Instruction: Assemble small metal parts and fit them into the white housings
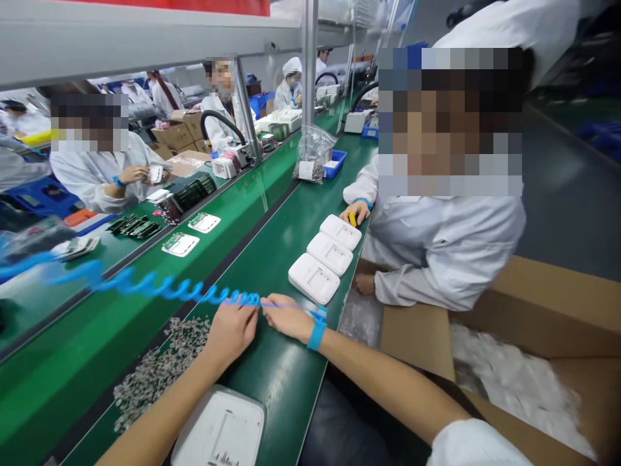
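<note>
Pinching the blue coiled cord [160, 286] near its end, the left hand [231, 329] and right hand [286, 317] meet on the green belt [272, 382], the blue wrist strap [317, 333] already on, the small grey parts [155, 369] untouched.

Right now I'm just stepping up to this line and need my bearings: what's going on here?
The person's left hand and right hand meet on the green belt, pinching the blue coiled cord joined to the blue wrist strap. Small grey parts lie left; three white housings sit ahead beside a co-worker.
</note>
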`<state>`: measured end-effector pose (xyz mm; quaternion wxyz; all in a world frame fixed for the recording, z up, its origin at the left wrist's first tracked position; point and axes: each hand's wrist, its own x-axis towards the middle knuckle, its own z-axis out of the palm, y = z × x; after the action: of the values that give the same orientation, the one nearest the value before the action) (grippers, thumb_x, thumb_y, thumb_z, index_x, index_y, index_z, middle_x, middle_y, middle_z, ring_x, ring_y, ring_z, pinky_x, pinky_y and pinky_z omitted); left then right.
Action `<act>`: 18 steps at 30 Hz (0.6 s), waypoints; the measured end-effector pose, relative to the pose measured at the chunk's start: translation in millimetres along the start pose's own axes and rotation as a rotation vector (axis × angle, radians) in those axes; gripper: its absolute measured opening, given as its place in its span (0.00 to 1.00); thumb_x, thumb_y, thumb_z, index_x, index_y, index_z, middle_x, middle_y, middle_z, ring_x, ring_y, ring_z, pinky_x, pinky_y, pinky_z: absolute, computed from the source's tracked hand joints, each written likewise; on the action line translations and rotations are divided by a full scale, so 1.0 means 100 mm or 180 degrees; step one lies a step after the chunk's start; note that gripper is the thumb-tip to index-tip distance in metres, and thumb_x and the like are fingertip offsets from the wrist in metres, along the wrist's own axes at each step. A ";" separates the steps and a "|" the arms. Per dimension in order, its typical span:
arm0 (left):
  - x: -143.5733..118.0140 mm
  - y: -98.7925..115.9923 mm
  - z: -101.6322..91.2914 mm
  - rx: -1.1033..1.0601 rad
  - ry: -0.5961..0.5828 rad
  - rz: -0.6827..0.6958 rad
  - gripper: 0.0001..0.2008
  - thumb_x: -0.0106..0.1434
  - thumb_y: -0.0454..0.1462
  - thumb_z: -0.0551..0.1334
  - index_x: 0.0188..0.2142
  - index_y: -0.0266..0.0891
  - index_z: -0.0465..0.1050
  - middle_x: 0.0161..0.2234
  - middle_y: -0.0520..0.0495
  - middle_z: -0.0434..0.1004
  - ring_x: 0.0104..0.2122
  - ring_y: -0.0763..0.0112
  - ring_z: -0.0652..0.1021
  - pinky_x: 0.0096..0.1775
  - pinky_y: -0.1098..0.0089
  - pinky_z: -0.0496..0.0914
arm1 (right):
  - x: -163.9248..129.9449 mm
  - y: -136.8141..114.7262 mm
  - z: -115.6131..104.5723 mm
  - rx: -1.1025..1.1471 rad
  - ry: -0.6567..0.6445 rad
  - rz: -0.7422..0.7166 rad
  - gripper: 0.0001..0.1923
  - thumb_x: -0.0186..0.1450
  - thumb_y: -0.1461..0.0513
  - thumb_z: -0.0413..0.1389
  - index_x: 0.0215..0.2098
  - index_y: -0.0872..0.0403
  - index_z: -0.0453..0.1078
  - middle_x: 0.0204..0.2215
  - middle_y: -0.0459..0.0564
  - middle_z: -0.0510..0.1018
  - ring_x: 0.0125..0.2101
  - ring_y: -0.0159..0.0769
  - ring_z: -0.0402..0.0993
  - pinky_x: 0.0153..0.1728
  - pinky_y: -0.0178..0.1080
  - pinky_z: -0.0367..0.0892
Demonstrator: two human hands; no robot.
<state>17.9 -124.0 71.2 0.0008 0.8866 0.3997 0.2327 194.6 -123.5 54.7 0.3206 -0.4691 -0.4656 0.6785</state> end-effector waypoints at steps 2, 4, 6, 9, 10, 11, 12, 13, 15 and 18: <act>0.07 -0.02 -0.06 -0.0957 -0.0349 -0.0520 0.13 0.67 0.37 0.56 0.27 0.38 0.72 0.28 0.48 0.72 0.28 0.71 0.71 0.31 0.70 0.64 | -0.02 -0.03 -0.13 -0.0968 -0.0029 -0.1325 0.09 0.65 0.56 0.60 0.39 0.51 0.68 0.33 0.46 0.71 0.30 0.31 0.67 0.30 0.33 0.64; 0.14 -0.03 -0.16 -0.2037 -0.0878 -0.0779 0.12 0.66 0.40 0.58 0.29 0.38 0.75 0.29 0.49 0.74 0.29 0.71 0.73 0.32 0.71 0.67 | -0.02 -0.10 -0.27 -0.1803 -0.0507 -0.2599 0.11 0.67 0.57 0.59 0.47 0.51 0.71 0.42 0.51 0.73 0.39 0.35 0.71 0.41 0.38 0.68; 0.17 -0.02 -0.27 -0.2928 -0.1306 -0.0965 0.11 0.64 0.42 0.61 0.30 0.39 0.78 0.33 0.47 0.77 0.34 0.67 0.76 0.37 0.67 0.71 | -0.02 -0.21 -0.36 -0.2068 -0.1106 -0.3201 0.11 0.71 0.57 0.53 0.47 0.52 0.73 0.41 0.53 0.74 0.41 0.36 0.73 0.43 0.39 0.69; 0.16 -0.02 -0.36 -0.3809 -0.1602 -0.1360 0.12 0.58 0.45 0.68 0.28 0.38 0.78 0.33 0.44 0.79 0.36 0.65 0.77 0.40 0.64 0.72 | -0.01 -0.37 -0.37 -0.2190 -0.1486 -0.3428 0.13 0.73 0.58 0.49 0.44 0.51 0.75 0.39 0.51 0.76 0.38 0.34 0.74 0.38 0.36 0.70; 0.14 -0.02 -0.36 -0.4023 -0.1642 -0.1502 0.12 0.55 0.45 0.70 0.26 0.37 0.78 0.31 0.45 0.78 0.34 0.66 0.76 0.39 0.66 0.72 | 0.00 -0.41 -0.36 -0.2314 -0.1505 -0.3470 0.13 0.73 0.58 0.48 0.43 0.50 0.76 0.39 0.51 0.77 0.37 0.33 0.74 0.37 0.36 0.70; 0.13 -0.04 -0.35 -0.4210 -0.1656 -0.1632 0.13 0.53 0.45 0.72 0.25 0.37 0.77 0.28 0.46 0.77 0.31 0.68 0.75 0.37 0.67 0.71 | 0.00 -0.44 -0.34 -0.2476 -0.1473 -0.3529 0.14 0.73 0.59 0.47 0.42 0.49 0.76 0.39 0.50 0.78 0.36 0.33 0.74 0.36 0.36 0.69; 0.12 -0.06 -0.34 -0.4369 -0.1627 -0.1723 0.14 0.50 0.46 0.74 0.24 0.37 0.77 0.26 0.48 0.75 0.29 0.70 0.74 0.35 0.69 0.69 | 0.00 -0.45 -0.31 -0.2649 -0.1384 -0.3599 0.15 0.73 0.59 0.46 0.40 0.49 0.76 0.38 0.50 0.78 0.35 0.33 0.74 0.35 0.36 0.68; 0.11 -0.09 -0.32 -0.4476 -0.1563 -0.1756 0.16 0.49 0.46 0.74 0.23 0.37 0.76 0.24 0.49 0.73 0.27 0.72 0.73 0.33 0.70 0.68 | 0.01 -0.46 -0.29 -0.2803 -0.1251 -0.3660 0.16 0.73 0.59 0.46 0.38 0.49 0.76 0.36 0.51 0.79 0.33 0.34 0.73 0.34 0.36 0.67; 0.12 -0.17 -0.29 -0.4426 -0.1415 -0.1650 0.17 0.50 0.48 0.74 0.24 0.37 0.76 0.24 0.50 0.72 0.26 0.74 0.71 0.31 0.71 0.66 | 0.03 -0.43 -0.25 -0.2904 -0.0925 -0.3715 0.16 0.72 0.59 0.47 0.34 0.50 0.76 0.31 0.51 0.78 0.29 0.34 0.69 0.32 0.38 0.65; 0.18 -0.24 -0.35 -0.3534 -0.1370 -0.1158 0.17 0.58 0.48 0.68 0.27 0.36 0.76 0.27 0.49 0.73 0.27 0.74 0.70 0.32 0.71 0.66 | 0.06 -0.31 -0.21 -0.2518 -0.0628 -0.3444 0.14 0.70 0.60 0.48 0.32 0.52 0.75 0.28 0.51 0.76 0.29 0.35 0.69 0.34 0.38 0.65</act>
<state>-3.3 -101.4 105.1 0.5819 0.6987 0.3545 0.2180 211.6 -100.3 78.6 0.3753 -0.1879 -0.8752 0.2407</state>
